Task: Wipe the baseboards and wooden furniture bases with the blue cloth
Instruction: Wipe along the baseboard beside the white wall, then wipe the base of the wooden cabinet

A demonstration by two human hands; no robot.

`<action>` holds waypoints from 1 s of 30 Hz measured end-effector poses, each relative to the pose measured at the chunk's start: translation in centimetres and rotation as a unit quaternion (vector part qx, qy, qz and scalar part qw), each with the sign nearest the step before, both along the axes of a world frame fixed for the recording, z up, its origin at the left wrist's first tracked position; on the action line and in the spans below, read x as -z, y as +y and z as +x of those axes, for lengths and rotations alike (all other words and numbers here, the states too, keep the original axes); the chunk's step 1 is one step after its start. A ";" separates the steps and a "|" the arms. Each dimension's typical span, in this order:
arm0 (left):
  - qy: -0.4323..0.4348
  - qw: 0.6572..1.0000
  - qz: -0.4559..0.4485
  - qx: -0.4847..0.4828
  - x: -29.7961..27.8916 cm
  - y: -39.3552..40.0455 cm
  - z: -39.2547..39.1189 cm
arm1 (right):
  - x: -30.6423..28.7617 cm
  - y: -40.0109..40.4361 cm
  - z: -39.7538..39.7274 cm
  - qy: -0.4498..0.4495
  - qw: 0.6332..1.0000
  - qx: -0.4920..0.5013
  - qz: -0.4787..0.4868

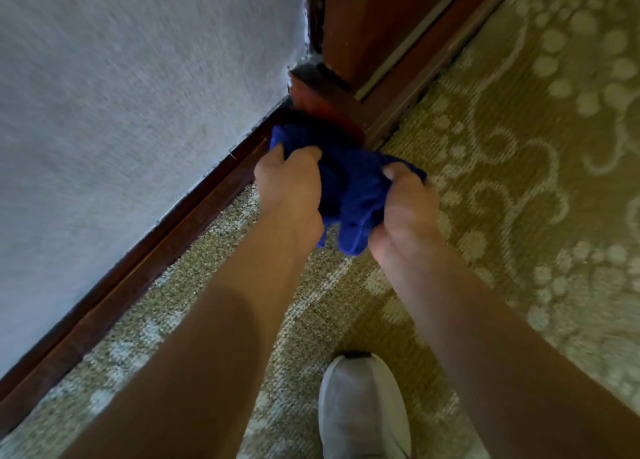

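The blue cloth (349, 188) is bunched up between both my hands, low in the corner where the wall meets the furniture. My left hand (289, 188) grips its left side and my right hand (405, 209) grips its right side. The cloth's far end lies against the reddish wooden furniture base (325, 102) and the end of the dark wooden baseboard (145, 264), which runs along the foot of the wall toward the lower left. Part of the cloth hangs below my hands.
A textured white wall (138, 95) fills the left. The wooden furniture (374, 22) stands at top centre, its base running off to the upper right. Patterned olive carpet (519, 181) covers the floor. My white shoe (362, 406) rests at the bottom centre.
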State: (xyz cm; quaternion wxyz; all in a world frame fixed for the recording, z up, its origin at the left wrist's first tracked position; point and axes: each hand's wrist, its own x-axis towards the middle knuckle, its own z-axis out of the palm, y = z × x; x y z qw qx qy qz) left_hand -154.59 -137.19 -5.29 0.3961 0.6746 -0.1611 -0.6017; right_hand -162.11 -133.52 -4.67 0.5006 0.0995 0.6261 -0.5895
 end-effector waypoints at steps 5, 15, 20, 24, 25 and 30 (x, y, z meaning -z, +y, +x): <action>0.039 0.997 -0.063 0.000 -0.7 0.9 0.3 | -1.3 -1.3 -1.6 0.007 0.997 -0.019 -0.073; 0.043 0.998 0.010 -0.046 3.2 0.9 -1.0 | 3.3 -3.2 -0.9 0.029 0.999 -0.043 0.001; 0.147 0.986 -0.013 -0.077 1.3 1.3 0.0 | 2.6 -3.9 -1.8 0.026 0.998 0.002 -0.065; 0.152 0.985 -0.024 -0.081 0.4 1.7 -0.4 | 1.9 -4.4 -1.4 0.056 0.997 -0.011 -0.056; 0.137 0.987 -0.026 -0.082 0.5 1.8 -0.6 | 1.9 -4.4 -1.6 0.071 0.995 -0.014 -0.063; 0.110 0.990 -0.012 -0.084 1.7 1.7 -1.1 | 2.5 -4.4 -1.6 0.159 0.985 -0.063 -0.024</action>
